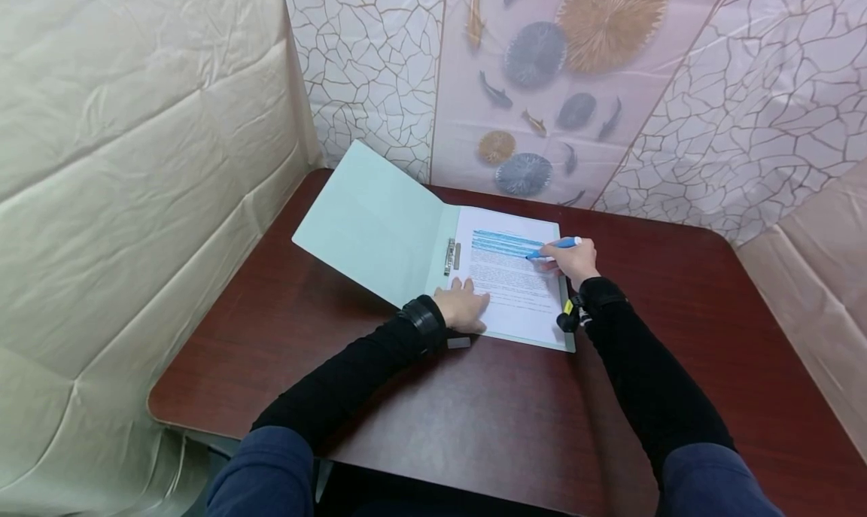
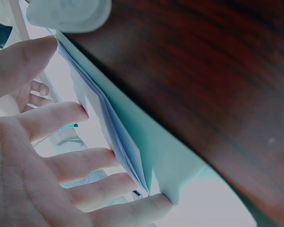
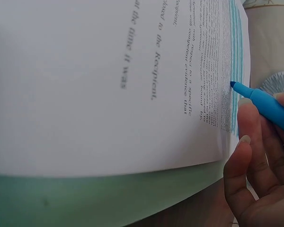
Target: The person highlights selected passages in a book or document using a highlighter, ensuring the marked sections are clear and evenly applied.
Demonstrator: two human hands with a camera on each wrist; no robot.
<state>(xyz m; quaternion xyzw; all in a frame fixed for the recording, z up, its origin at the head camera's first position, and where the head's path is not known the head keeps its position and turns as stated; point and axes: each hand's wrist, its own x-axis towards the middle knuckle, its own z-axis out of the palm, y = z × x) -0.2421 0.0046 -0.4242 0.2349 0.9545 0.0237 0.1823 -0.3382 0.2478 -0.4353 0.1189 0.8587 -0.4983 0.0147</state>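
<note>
Just right of centre in the head view, the right hand (image 1: 576, 260) pinches a blue marker (image 1: 557, 246) between thumb and fingers, its tip at the lower edge of the blue bands (image 1: 504, 242) on a printed sheet (image 1: 504, 323). The sheet lies in the right half of a pale green folder (image 1: 379, 208), spread out on the table (image 1: 528, 427) in the middle of the frame, beside a metal clip (image 1: 450, 256) along the fold. The left hand (image 1: 462, 306), near the centre, rests on the sheet's lower left with fingers spread and nearly straight, gripping nothing. If that light press eased, the sheet could skid under the marker and a stroke could come out crooked; the left wrist view shows the paper's edge bowed near the fingertips, so uneven pressure might also crease it. The folder's cover tilts up at the left of the head view and could swing over if bumped. Going over one spot twice might soak through, and a knuckle could smear wet ink. As for writing, the right wrist view, with its print turned sideways, gives "at the time it was", "to the Recipient," and "competent evidence that"; smaller lines blur, and no brand on the marker is legible.
</note>
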